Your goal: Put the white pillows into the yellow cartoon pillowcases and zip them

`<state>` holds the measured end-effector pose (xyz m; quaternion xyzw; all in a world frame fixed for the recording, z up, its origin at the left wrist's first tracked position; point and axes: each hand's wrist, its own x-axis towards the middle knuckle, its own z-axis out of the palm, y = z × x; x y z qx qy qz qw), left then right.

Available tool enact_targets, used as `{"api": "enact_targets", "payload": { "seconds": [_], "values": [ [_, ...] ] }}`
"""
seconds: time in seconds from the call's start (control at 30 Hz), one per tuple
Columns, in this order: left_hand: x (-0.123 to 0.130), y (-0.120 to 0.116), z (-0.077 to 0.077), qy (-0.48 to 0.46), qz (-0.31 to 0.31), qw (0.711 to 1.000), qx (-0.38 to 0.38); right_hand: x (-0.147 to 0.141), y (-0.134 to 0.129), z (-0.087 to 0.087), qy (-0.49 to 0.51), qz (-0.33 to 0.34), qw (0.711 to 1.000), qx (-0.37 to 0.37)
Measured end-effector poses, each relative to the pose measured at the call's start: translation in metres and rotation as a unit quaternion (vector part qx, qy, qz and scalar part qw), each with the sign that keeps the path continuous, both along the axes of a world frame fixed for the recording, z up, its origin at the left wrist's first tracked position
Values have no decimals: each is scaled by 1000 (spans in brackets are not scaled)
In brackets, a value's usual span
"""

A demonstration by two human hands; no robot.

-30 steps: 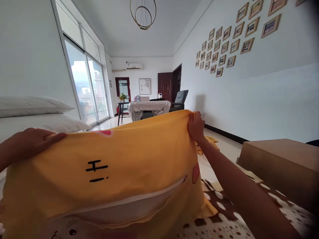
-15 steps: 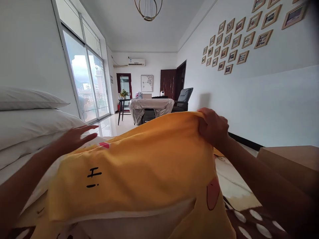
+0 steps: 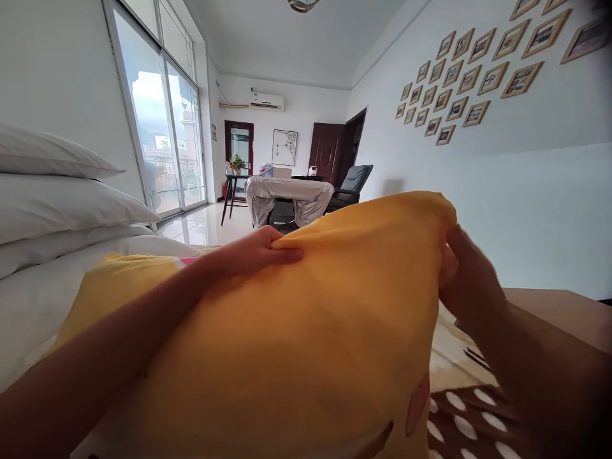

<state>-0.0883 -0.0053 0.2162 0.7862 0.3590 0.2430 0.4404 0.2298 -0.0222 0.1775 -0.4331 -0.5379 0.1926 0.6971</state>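
A yellow pillowcase (image 3: pixel 306 344) spreads across the front of my view, raised toward its right end. My left hand (image 3: pixel 261 250) pinches its top edge near the middle, thumb on the near side. At the upper right corner, my right hand (image 3: pixel 471 271) is closed on the pillowcase, its fingertips partly hidden by the fabric. A slit-like opening shows at the bottom, with a little white along it. A pink printed patch (image 3: pixel 419 405) marks the right side. My left forearm covers part of the cloth's left end.
White pillows (image 3: pixel 62 204) are stacked on the left. Beneath the pillowcase lies a brown and cream bedspread (image 3: pixel 471 414) with white spots. A cardboard box (image 3: pixel 554 306) stands at the right. Farther off are a covered table (image 3: pixel 289 188) and a black office chair (image 3: pixel 354 185).
My left hand has moved right and taken hold of the pillowcase's top edge. My right hand has shifted right with the corner, and the printed letters are now out of sight.
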Motion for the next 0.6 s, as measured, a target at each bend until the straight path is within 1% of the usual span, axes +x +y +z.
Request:
{"api": "enact_targets", "payload": {
  "seconds": [0.03,0.07,0.1,0.13,0.17,0.23,0.3,0.37,0.43,0.5,0.6],
  "values": [
    [1,0,1,-3,8,1000,-10,3,-3,-17,23,63,997,-33],
    [2,2,2,-4,15,1000,-16,4,-7,-35,30,109,991,-67],
    [3,5,2,-2,22,1000,-19,4,-10,-53,28,135,985,-100],
    [4,8,1,1,27,999,-19,1,-13,-69,23,146,981,-127],
    [5,11,0,6,29,999,-18,-2,-16,-82,17,143,979,-147],
    [5,18,-1,20,27,999,-16,-10,-19,-99,0,102,981,-167],
    [1,23,-1,36,36,999,-15,-15,-18,-104,-25,24,986,-166],
    [-6,26,-2,44,75,996,-7,-17,-14,-104,-51,-65,986,-144],
    [-15,29,-3,45,120,992,0,-14,-7,-102,-67,-112,984,-124],
    [-22,33,-6,35,133,990,-5,-12,0,-103,-62,-120,983,-128],
    [-28,47,-11,-3,121,993,-7,-14,17,-105,-31,-81,980,-181]
  ]
}}
